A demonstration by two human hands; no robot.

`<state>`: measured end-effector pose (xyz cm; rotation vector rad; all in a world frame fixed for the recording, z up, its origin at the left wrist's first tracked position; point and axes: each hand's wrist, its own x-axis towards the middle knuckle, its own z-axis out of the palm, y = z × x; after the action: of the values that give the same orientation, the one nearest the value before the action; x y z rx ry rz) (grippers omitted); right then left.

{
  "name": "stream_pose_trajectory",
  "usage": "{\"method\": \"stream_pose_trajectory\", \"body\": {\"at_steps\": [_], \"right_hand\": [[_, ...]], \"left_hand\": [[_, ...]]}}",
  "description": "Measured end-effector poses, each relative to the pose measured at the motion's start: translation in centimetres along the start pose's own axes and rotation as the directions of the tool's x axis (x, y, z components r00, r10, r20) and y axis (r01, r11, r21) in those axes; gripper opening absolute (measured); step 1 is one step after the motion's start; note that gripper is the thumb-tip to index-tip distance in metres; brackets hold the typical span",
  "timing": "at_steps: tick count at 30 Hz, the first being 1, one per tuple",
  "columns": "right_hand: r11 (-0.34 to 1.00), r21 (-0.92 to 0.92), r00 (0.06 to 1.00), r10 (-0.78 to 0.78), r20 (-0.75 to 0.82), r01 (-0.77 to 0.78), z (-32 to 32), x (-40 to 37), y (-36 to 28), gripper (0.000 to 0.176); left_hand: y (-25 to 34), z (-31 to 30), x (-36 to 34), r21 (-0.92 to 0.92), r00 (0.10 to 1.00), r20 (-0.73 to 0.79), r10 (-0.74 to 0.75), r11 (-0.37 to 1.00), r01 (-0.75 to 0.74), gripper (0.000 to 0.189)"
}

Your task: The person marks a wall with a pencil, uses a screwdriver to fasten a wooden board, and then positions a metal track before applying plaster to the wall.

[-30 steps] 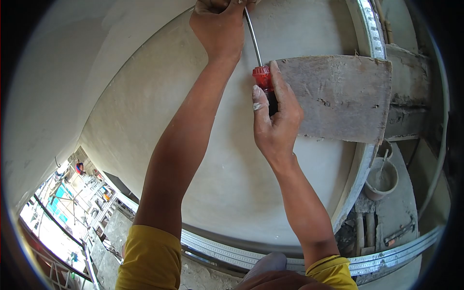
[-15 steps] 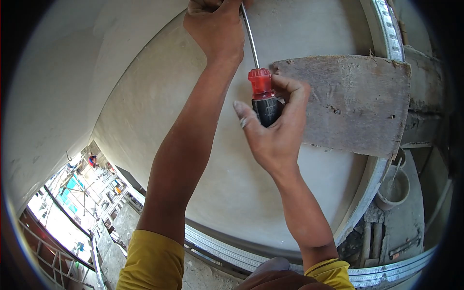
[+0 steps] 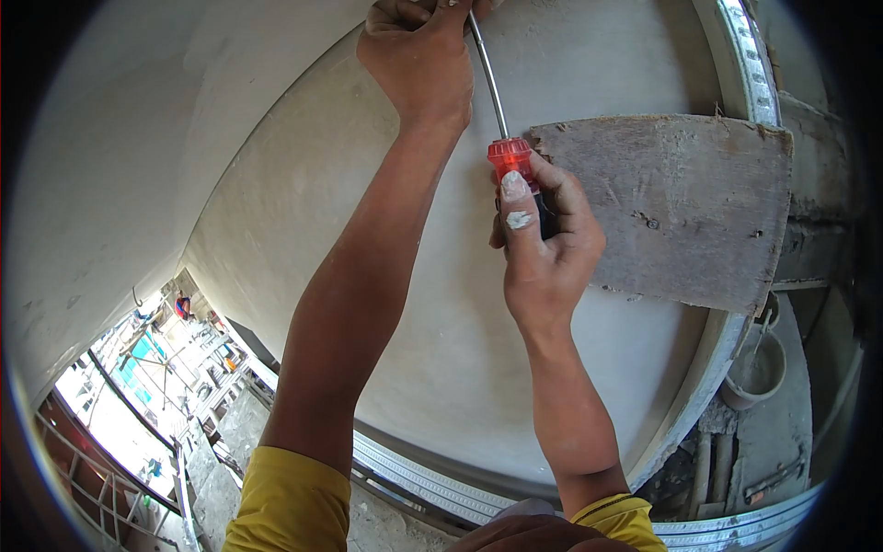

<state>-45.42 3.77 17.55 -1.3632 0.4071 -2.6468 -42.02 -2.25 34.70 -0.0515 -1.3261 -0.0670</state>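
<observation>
A screwdriver [image 3: 510, 155] with a clear red and black handle points up toward the top edge of the view. My right hand [image 3: 552, 248] is closed around its handle, the thumb laid along the red part; white residue marks the thumb. At the top, my left hand [image 3: 418, 69] is closed, its fingertips bunched beside the far end of the steel shaft [image 3: 490, 78]. Whatever those fingers pinch, and the screwdriver's tip, are hidden or cut off by the frame edge. Behind both hands is a smooth grey curved panel [image 3: 441, 304].
A rough wooden board [image 3: 681, 212] lies across the panel on the right. Metal channel strips [image 3: 432, 474] run along the panel's lower edge. A bucket [image 3: 754, 368] stands at the right. At lower left, a bright opening shows scaffolding and a distant person [image 3: 183, 305].
My right hand's fingers and thumb, loose around the handle before, have closed onto it. The view has shifted slightly, so hands and board sit a little lower and further right.
</observation>
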Motion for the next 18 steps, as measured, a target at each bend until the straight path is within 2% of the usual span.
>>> {"method": "stream_pose_trajectory", "body": {"at_steps": [2, 3, 4, 5, 6, 7, 8, 10, 12, 13, 14, 15, 16, 17, 18], "right_hand": [[0.969, 0.130, 0.977, 0.203, 0.067, -0.210, -0.3, 0.1, -0.4, 0.033], [0.968, 0.130, 0.976, 0.209, 0.066, -0.216, -0.2, 0.2, -0.1, 0.033], [0.995, 0.083, 0.999, 0.050, 0.006, -0.051, 0.2, 0.2, 0.4, 0.036], [0.993, 0.032, 0.993, -0.111, -0.039, 0.113, 0.5, 0.1, 0.6, 0.039], [0.994, 0.044, 0.995, -0.096, -0.023, 0.097, 0.6, -0.1, 0.3, 0.039], [0.997, -0.036, 0.997, -0.072, -0.017, 0.072, 0.4, -0.3, -0.2, 0.042], [0.993, -0.108, 0.999, -0.048, -0.005, 0.048, 0.3, -0.4, -0.5, 0.045], [0.960, -0.227, 0.987, -0.160, 0.033, 0.163, 0.0, -0.8, -0.1, 0.040], [0.908, -0.309, 0.954, -0.300, -0.006, 0.283, 0.4, -0.6, -0.2, 0.036], [0.920, -0.283, 0.960, -0.279, 0.016, 0.272, 0.9, -1.0, -0.6, 0.036], [0.932, -0.304, 0.978, -0.209, -0.011, 0.196, 1.2, -1.4, -1.0, 0.034], [0.934, -0.333, 0.987, -0.151, -0.050, 0.126, 1.1, -1.5, -1.4, 0.032], [0.893, -0.425, 0.980, -0.192, -0.054, 0.151, 0.8, -1.2, -1.9, 0.032], [0.898, -0.414, 0.983, -0.177, -0.038, 0.146, 0.8, -1.0, -2.4, 0.032], [0.972, -0.235, 0.999, -0.007, -0.053, -0.006, 0.7, -0.9, -3.0, 0.032]], "left_hand": [[0.2, 0.2, 0.0, 0.002, 1.000, -0.006, -0.008, 1.000, 0.008, 0.039], [0.2, 0.4, -0.1, -0.084, 1.000, -0.009, -0.024, 0.996, 0.023, 0.039], [0.2, 0.6, -0.2, -0.167, 0.999, -0.015, -0.041, 0.985, 0.038, 0.039], [0.2, 0.9, -0.2, -0.158, 0.999, -0.022, -0.042, 0.987, 0.039, 0.039], [0.2, 0.9, -0.3, -0.208, 0.998, 0.002, -0.058, 0.976, 0.057, 0.040], [0.2, 0.7, -0.3, -0.249, 0.997, 0.020, -0.071, 0.966, 0.073, 0.040], [-0.1, 0.6, -0.1, -0.115, 0.999, -0.009, -0.032, 0.993, 0.031, 0.040], [0.1, 0.1, -0.5, -0.181, 1.000, 0.017, -0.026, 0.983, 0.029, 0.041], [1.1, 0.0, -0.2, -0.002, 0.999, -0.006, -0.040, 0.999, 0.040, 0.041], [1.1, -0.1, -0.3, 0.057, 1.000, -0.024, 0.008, 0.998, -0.006, 0.040], [1.6, -0.4, -0.2, 0.110, 0.998, -0.035, 0.052, 0.993, -0.048, 0.040], [1.9, -0.7, -0.1, 0.074, 1.000, 0.005, 0.008, 0.997, -0.009, 0.038], [2.3, -0.9, -0.1, 0.039, 0.998, 0.045, -0.035, 0.999, 0.033, 0.036], [2.9, -1.1, -0.1, 0.059, 0.999, 0.031, -0.036, 0.998, 0.034, 0.036], [3.6, -1.0, -0.1, -0.028, 0.997, 0.063, -0.055, 0.998, 0.057, 0.035]]}}
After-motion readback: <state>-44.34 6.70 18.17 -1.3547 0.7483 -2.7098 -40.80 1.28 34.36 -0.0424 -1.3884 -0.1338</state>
